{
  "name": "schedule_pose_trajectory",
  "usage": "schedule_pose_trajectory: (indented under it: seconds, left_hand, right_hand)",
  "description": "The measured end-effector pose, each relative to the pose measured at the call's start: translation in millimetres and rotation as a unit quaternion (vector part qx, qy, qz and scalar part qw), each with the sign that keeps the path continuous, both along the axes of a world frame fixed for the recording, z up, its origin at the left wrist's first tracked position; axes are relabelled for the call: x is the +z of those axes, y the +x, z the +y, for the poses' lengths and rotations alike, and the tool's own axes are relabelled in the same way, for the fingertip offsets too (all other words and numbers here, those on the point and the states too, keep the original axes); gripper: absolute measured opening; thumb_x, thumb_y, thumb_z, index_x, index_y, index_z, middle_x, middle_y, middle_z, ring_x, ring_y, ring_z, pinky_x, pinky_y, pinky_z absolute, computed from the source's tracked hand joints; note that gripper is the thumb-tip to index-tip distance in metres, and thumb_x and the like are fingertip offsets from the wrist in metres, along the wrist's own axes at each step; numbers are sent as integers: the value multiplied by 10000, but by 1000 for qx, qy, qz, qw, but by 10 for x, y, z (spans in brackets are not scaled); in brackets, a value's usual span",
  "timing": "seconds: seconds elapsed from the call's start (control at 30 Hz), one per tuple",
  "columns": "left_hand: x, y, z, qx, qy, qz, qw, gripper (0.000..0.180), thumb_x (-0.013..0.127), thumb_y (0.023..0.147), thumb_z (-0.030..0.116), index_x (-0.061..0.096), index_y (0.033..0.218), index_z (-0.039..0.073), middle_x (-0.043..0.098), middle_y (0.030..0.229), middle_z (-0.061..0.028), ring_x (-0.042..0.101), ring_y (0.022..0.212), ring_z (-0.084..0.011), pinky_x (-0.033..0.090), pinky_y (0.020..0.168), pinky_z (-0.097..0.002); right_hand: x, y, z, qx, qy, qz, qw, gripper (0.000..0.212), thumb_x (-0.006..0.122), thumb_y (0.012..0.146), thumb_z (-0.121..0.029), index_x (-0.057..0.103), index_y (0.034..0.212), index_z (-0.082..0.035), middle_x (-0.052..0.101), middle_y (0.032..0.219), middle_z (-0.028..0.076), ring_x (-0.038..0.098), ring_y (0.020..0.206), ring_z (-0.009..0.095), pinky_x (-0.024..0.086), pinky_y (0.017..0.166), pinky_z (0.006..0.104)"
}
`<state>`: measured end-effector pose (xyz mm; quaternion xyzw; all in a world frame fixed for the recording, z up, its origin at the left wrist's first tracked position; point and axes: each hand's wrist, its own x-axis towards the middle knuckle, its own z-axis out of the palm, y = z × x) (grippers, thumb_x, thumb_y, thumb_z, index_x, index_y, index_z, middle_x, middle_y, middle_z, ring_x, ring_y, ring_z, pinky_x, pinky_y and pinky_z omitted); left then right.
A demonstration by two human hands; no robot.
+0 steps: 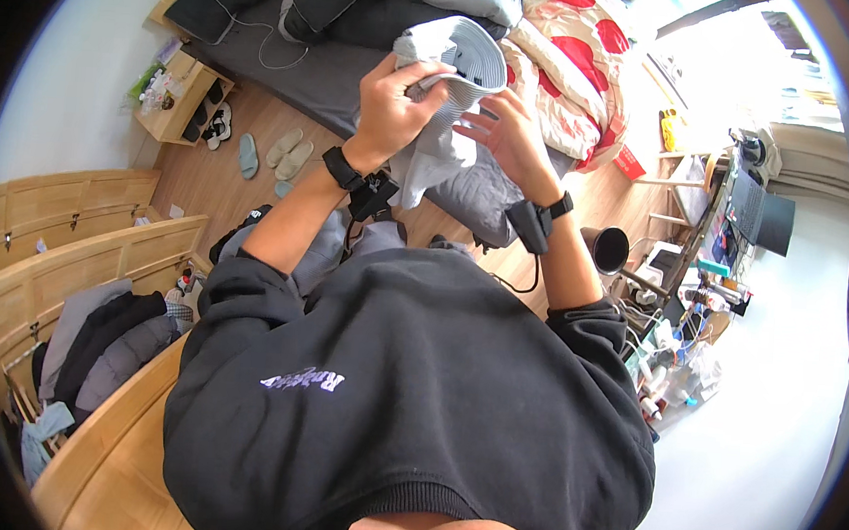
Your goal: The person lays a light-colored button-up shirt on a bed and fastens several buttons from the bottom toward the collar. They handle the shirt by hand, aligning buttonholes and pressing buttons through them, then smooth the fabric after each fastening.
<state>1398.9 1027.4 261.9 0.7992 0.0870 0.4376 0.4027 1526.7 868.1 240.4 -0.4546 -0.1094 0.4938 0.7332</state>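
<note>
A pale grey cloth item (437,155) with a curved, finely ribbed edge, looking like a hat with a stitched brim, is held up in front of me above the bed. My left hand (401,105) is closed on its left side, thumb and fingers pinching the cloth. At its right, my right hand (515,140) has its fingers apart and bent toward the cloth, the upper fingers at the ribbed edge. Whether they press on it I cannot tell. Part of the cloth hangs down between both hands. Each wrist wears a black strapped device.
Ahead stands a bed with a dark grey sheet (328,87) and a red-patterned quilt (588,72). Slippers (289,152) lie on the wooden floor at left, near a small bedside cabinet (179,99). An open wardrobe with clothes (118,345), a black bin (606,249) and a cluttered desk flank me.
</note>
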Motion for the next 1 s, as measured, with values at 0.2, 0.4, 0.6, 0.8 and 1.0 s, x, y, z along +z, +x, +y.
schedule_pose_trajectory:
  seconds: [0.2, 0.4, 0.6, 0.8, 1.0]
  left_hand:
    - [-228, -126, 398, -170, -32, 77, 982, 290, 834, 797, 86, 800, 1084, 97, 718, 1092, -139, 716, 914, -245, 560, 762, -314]
    - [-226, -338, 1154, -117, -180, 148, 965, 240, 746, 960, 230, 784, 1134, 70, 758, 1053, -50, 658, 915, -87, 522, 763, -234]
    - [-83, -257, 1902, -98, -101, 23, 990, 349, 643, 1017, 85, 647, 1366, 76, 717, 1202, -38, 643, 1012, -97, 499, 904, -224]
    - [-118, 52, 1837, -131, -208, 78, 966, 215, 666, 1005, 104, 695, 1190, -1, 712, 976, 13, 596, 854, -54, 473, 777, -215]
    - [-220, 372, 1952, -141, -226, 122, 956, 175, 639, 1019, 123, 702, 1104, -17, 705, 965, 22, 583, 864, -51, 463, 800, -219]
  right_hand:
    - [-128, -122, 358, 44, -8, 21, 999, 302, 579, 1049, -248, 605, 1282, -58, 693, 1148, 53, 660, 1021, 149, 526, 877, 357]
    - [-166, 195, 374, -30, -205, -225, 952, 428, 644, 994, -112, 567, 1394, 20, 698, 1057, 41, 655, 893, 96, 534, 769, 241]
    - [-134, 667, -5, -21, -329, -556, 763, 247, 681, 963, -198, 713, 1114, -5, 737, 919, 121, 678, 838, 186, 520, 771, 335]
    - [-499, 781, -81, -53, -433, -601, 670, 284, 688, 944, -242, 703, 1093, -1, 709, 980, 255, 701, 929, 387, 522, 812, 448]
    - [-610, 934, -307, -115, -353, -608, 702, 305, 661, 974, -280, 688, 1116, -11, 716, 944, 211, 701, 897, 338, 516, 805, 419]
